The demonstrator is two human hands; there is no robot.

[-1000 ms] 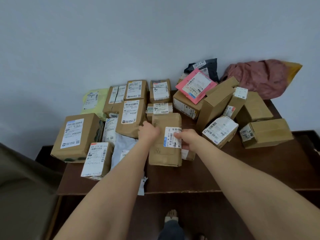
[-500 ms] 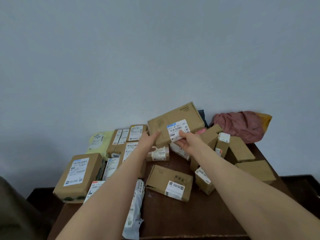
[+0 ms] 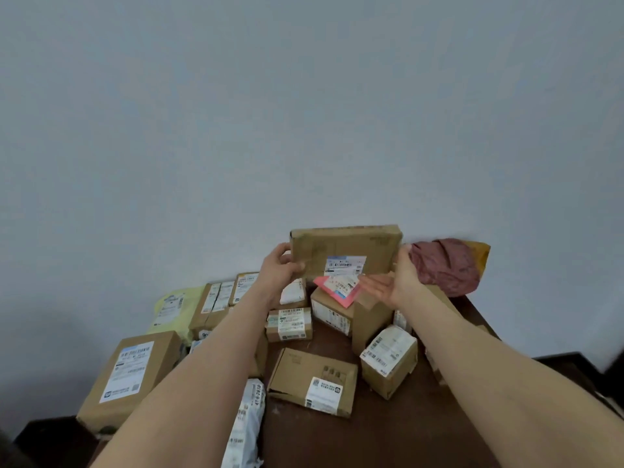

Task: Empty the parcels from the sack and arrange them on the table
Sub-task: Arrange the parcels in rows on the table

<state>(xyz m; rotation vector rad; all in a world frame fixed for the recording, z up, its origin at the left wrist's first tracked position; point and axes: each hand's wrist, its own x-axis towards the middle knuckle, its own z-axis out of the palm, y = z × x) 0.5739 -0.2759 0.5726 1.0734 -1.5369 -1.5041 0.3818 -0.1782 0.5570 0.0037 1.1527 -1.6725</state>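
Parcel (image 3: pixel 344 248), flat brown cardboard, white-labelled

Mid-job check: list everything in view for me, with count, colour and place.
held box: 1, brown, held up above the back pile
boxes: at least ten, brown, spread over the table
pink mailer: 1, pink, on a box below held box
yellow mailer: 1, yellow, back left
white mailer: 1, white, front edge
sack: 1, dark red, back right
table: 1, dark brown, under everything
left grip: 1, bare, curled round held box's left edge
right grip: 1, bare, open palm by held box's right corner
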